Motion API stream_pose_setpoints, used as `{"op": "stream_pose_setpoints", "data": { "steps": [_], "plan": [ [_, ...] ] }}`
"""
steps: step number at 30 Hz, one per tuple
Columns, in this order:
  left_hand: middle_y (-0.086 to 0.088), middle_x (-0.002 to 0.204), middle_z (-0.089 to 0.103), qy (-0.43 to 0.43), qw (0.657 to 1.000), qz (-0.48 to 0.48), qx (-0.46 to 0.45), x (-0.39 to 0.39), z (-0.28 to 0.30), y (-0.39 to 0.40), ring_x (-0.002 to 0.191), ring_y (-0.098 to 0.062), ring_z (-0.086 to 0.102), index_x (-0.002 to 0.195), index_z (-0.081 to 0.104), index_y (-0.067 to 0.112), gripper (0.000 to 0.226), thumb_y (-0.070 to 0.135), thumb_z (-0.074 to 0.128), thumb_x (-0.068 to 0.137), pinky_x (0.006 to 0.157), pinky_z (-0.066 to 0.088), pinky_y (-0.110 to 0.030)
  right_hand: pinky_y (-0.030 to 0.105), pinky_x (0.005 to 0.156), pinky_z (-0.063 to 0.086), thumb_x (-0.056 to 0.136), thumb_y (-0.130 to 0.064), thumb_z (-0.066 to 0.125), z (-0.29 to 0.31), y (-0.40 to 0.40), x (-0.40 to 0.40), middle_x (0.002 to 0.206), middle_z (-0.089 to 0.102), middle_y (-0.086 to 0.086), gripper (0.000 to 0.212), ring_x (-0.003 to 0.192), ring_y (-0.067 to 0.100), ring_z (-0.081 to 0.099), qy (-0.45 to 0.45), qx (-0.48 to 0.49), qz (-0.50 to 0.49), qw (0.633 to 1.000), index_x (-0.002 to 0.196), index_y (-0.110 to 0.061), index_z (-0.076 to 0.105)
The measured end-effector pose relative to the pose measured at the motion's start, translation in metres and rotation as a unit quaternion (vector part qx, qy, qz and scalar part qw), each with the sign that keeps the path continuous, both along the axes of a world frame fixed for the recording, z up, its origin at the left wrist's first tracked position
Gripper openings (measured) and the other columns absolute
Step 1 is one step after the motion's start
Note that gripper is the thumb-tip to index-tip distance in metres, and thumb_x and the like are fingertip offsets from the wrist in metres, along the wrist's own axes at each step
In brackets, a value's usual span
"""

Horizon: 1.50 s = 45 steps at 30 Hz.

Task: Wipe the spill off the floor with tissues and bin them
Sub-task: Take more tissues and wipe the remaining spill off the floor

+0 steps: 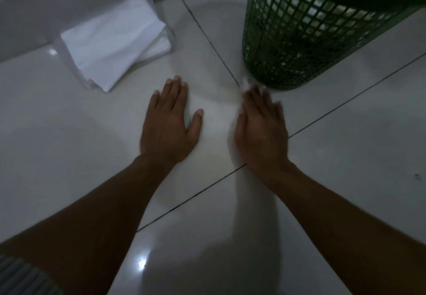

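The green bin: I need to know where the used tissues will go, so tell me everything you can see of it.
The bin is a dark green basket, plastic by the look of it, with walls of open square mesh and a solid band at the rim. It stands on the white tile floor at upper right, and appears tilted in this wide-angle view. Pale shapes show through the mesh, too unclear to name. The blurred right hand has its fingertips just short of the base; whether they touch it is unclear.

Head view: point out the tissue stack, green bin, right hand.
tissue stack (115,41), head view, top sheet's middle
green bin (299,41), head view, mesh side wall
right hand (262,131), head view, back of hand
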State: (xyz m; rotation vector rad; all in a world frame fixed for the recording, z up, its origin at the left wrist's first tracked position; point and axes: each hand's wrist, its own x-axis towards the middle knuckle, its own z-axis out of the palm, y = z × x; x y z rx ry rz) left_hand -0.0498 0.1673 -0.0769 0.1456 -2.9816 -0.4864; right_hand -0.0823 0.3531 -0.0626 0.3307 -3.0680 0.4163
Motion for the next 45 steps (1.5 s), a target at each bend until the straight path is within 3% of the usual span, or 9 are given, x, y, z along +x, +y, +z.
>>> {"op": "stream_pose_setpoints", "data": {
  "steps": [5, 9, 15, 21, 25, 31, 39, 43, 45],
  "plan": [
    [-0.011, 0.163, 0.020, 0.006, 1.000, 0.002, -0.006, -0.001, -0.002, 0.001, 0.152, -0.020, 0.012, 0.154, 0.023, 0.008, 0.068, 0.047, 0.034, 0.100, 0.124, 0.010, -0.039, 0.044, 0.122, 0.018, 0.101, -0.022, 0.030, -0.002, -0.009, -0.007, 0.156, 0.038, 0.009, 0.048, 0.146, 0.027, 0.030, 0.001, -0.009, -0.062, 0.998, 0.144, -0.008, 0.044],
    [-0.011, 0.163, 0.019, -0.002, 1.000, 0.003, -0.009, 0.000, -0.002, 0.001, 0.152, -0.020, 0.011, 0.154, 0.021, 0.008, 0.068, 0.047, 0.033, 0.100, 0.125, 0.010, -0.040, 0.041, 0.123, 0.016, 0.103, -0.020, 0.031, -0.005, -0.030, -0.010, 0.159, 0.032, 0.009, 0.048, 0.148, 0.028, 0.024, -0.008, -0.026, -0.083, 0.996, 0.148, -0.006, 0.038],
    [-0.009, 0.163, 0.017, -0.003, 1.000, 0.004, -0.003, 0.001, -0.001, 0.001, 0.152, -0.018, 0.009, 0.154, 0.020, 0.009, 0.068, 0.047, 0.033, 0.100, 0.125, 0.009, -0.039, 0.038, 0.123, 0.020, 0.098, -0.007, 0.036, -0.006, -0.025, 0.000, 0.158, 0.034, 0.014, 0.052, 0.148, 0.030, 0.025, 0.005, -0.033, 0.004, 0.999, 0.150, -0.003, 0.033],
    [-0.010, 0.163, 0.017, -0.003, 1.000, 0.001, -0.004, -0.001, -0.002, 0.001, 0.152, -0.018, 0.010, 0.154, 0.021, 0.009, 0.068, 0.048, 0.033, 0.099, 0.125, 0.011, -0.041, 0.039, 0.124, 0.010, 0.092, -0.007, 0.032, -0.004, -0.085, -0.078, 0.163, 0.021, 0.007, 0.065, 0.151, 0.026, 0.012, -0.045, -0.033, 0.072, 0.996, 0.155, -0.011, 0.017],
    [-0.010, 0.163, 0.018, -0.002, 1.000, 0.001, 0.001, -0.002, -0.002, -0.001, 0.152, -0.018, 0.010, 0.154, 0.023, 0.009, 0.068, 0.048, 0.032, 0.100, 0.125, 0.011, -0.041, 0.040, 0.124, 0.007, 0.093, -0.003, 0.030, -0.007, -0.109, -0.114, 0.164, 0.018, 0.003, 0.061, 0.152, 0.024, 0.008, -0.057, -0.023, 0.051, 0.997, 0.153, -0.013, 0.023],
    [-0.011, 0.163, 0.016, -0.012, 1.000, -0.012, 0.005, 0.000, 0.001, -0.001, 0.152, -0.019, 0.008, 0.154, 0.020, 0.008, 0.069, 0.044, 0.035, 0.097, 0.125, 0.008, -0.039, 0.040, 0.124, 0.015, 0.088, -0.005, 0.052, -0.007, -0.064, -0.034, 0.158, 0.034, 0.006, 0.067, 0.150, 0.024, 0.021, -0.030, -0.077, 0.147, 0.986, 0.151, -0.014, 0.031],
    [-0.011, 0.162, 0.020, -0.001, 1.000, -0.008, 0.012, -0.002, 0.000, -0.001, 0.152, -0.021, 0.011, 0.153, 0.024, 0.007, 0.058, 0.031, 0.028, 0.101, 0.125, 0.011, -0.042, 0.036, 0.124, 0.012, 0.097, -0.005, 0.041, -0.007, -0.072, -0.050, 0.160, 0.031, 0.003, 0.054, 0.150, 0.021, 0.019, -0.023, -0.063, 0.110, 0.992, 0.150, -0.015, 0.034],
    [-0.013, 0.161, 0.025, 0.013, 1.000, -0.005, 0.024, 0.000, 0.001, -0.001, 0.151, -0.023, 0.016, 0.152, 0.027, 0.005, 0.056, 0.026, 0.029, 0.100, 0.124, 0.013, -0.042, 0.039, 0.122, 0.018, 0.099, -0.010, 0.042, -0.003, -0.044, -0.011, 0.154, 0.042, 0.006, 0.047, 0.147, 0.022, 0.029, -0.028, -0.071, 0.210, 0.975, 0.146, -0.012, 0.044],
    [-0.014, 0.160, 0.026, 0.019, 0.999, -0.007, 0.028, 0.000, 0.001, -0.001, 0.151, -0.024, 0.018, 0.151, 0.029, 0.004, 0.055, 0.024, 0.031, 0.100, 0.124, 0.013, -0.043, 0.039, 0.122, 0.019, 0.098, -0.005, 0.041, -0.002, -0.031, -0.015, 0.152, 0.045, 0.005, 0.049, 0.146, 0.021, 0.032, -0.020, -0.059, 0.205, 0.977, 0.146, -0.014, 0.045]
  ]
}}
